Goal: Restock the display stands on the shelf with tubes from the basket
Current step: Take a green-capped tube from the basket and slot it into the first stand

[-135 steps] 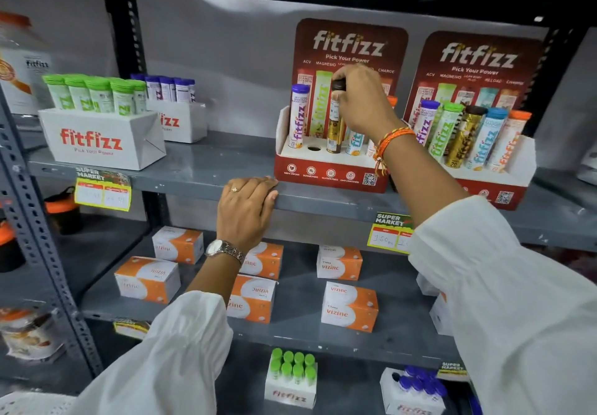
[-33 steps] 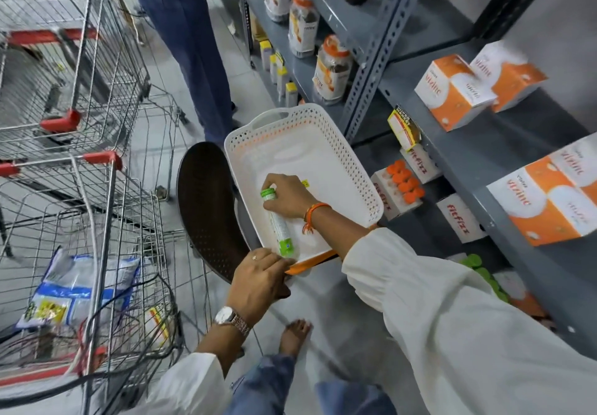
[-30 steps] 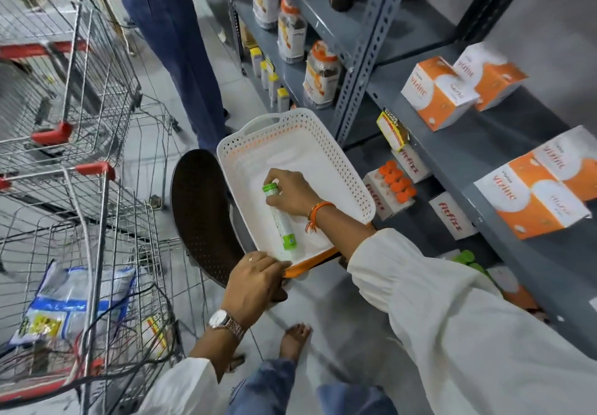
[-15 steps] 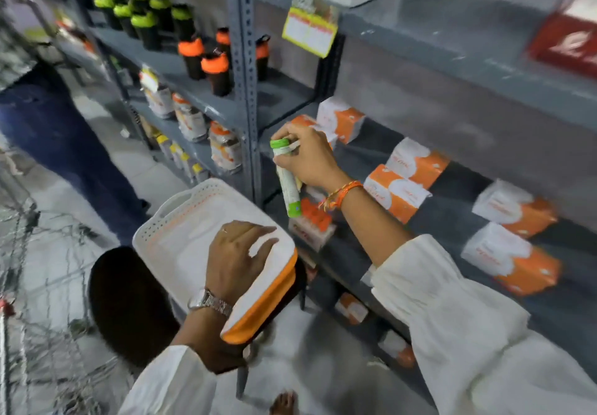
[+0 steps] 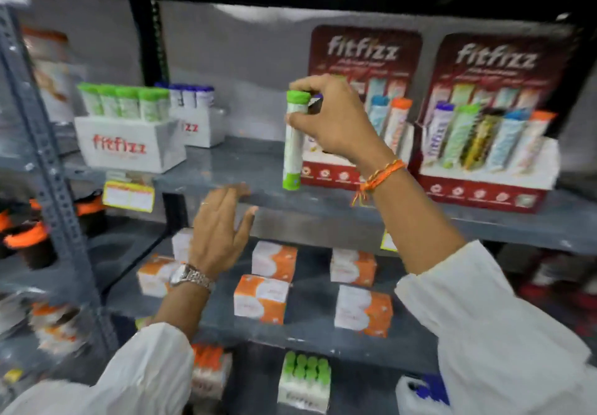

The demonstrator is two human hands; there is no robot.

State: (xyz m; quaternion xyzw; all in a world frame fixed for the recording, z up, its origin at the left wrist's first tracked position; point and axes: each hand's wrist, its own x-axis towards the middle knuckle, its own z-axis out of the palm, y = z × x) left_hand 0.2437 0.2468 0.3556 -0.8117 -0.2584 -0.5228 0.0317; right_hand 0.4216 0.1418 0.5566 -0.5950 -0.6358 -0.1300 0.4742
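Note:
My right hand (image 5: 336, 120) grips a white tube with a green cap and green base (image 5: 293, 152) near its top. The tube hangs upright just left of the left red fitfizz display stand (image 5: 365, 55), in front of the grey shelf (image 5: 245, 172). That stand holds a blue-capped and an orange-capped tube; my hand hides the rest of it. The right display stand (image 5: 494, 185) carries a full row of tubes. My left hand (image 5: 223, 233) is open with fingers spread, just below the shelf's front edge. The basket is out of view.
White fitfizz boxes with green-capped tubes (image 5: 129, 143) and purple-capped tubes (image 5: 197, 120) stand at the shelf's left. Orange-and-white cartons (image 5: 261, 298) lie on the shelf below. More tube boxes (image 5: 305, 382) sit lower down. A perforated grey upright (image 5: 48, 169) runs down the left.
My view swung up from the basket to the shelf. My right hand lifted the green-capped tube out of the basket up to the left stand. My left hand let go of the basket and rose toward the shelf edge.

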